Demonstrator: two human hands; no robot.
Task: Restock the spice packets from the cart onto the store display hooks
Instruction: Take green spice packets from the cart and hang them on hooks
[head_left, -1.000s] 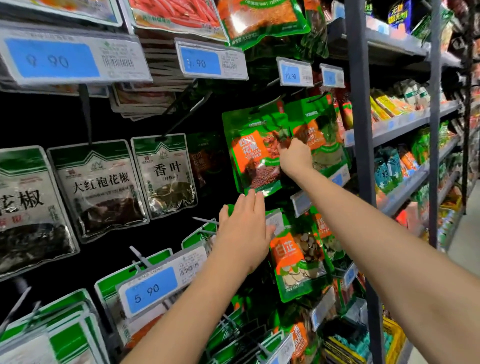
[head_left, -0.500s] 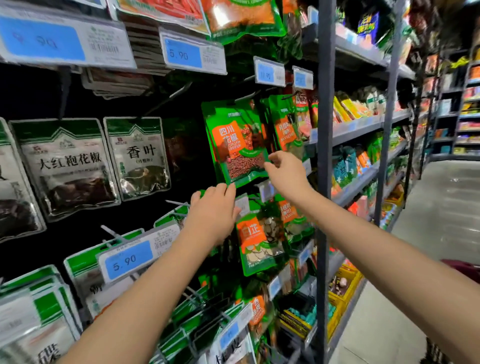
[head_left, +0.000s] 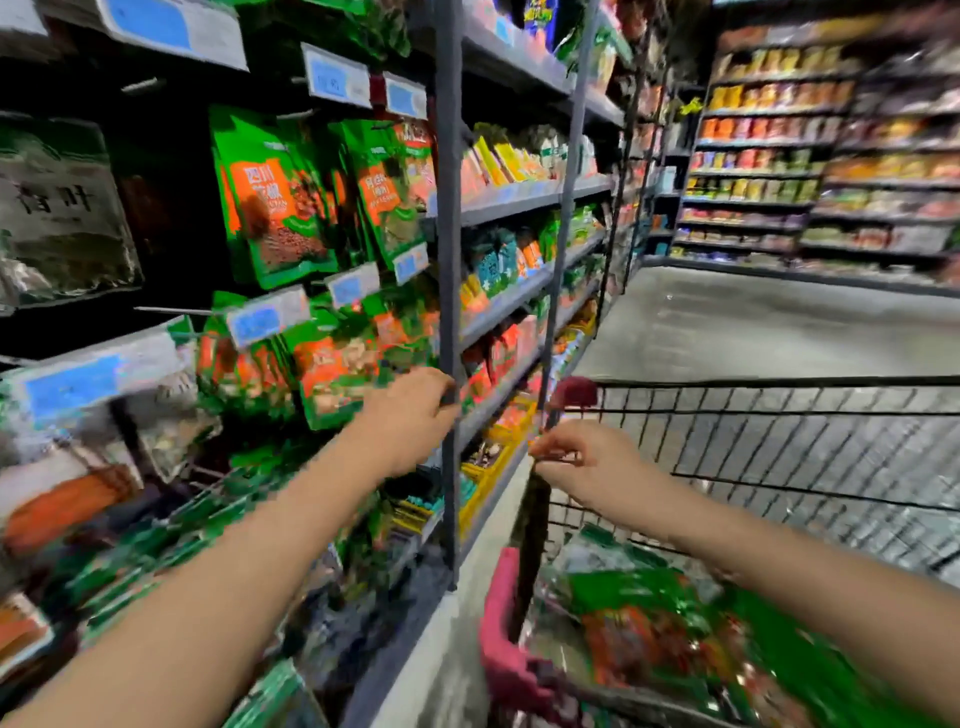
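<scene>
Green and orange spice packets (head_left: 280, 208) hang on display hooks at the left. More green packets (head_left: 639, 618) lie in the wire cart (head_left: 779, 384) at the lower right. My left hand (head_left: 410, 415) hovers in front of the lower hanging packets beside a grey upright post (head_left: 449, 208), fingers relaxed, holding nothing. My right hand (head_left: 587, 462) is over the cart's near left corner with loosely curled fingers, and I see nothing in it. The whole view is blurred by motion.
Blue price tags (head_left: 267, 319) stick out on the hook ends, and one bare hook (head_left: 171, 310) points outward. Shelves of snack bags (head_left: 519, 249) run right of the post. The grey aisle floor (head_left: 753, 322) leads to far shelves (head_left: 779, 156).
Both hands have left the hanging packets and dropped down and right, the right one now over the cart. The view has swung right, bringing the cart in.
</scene>
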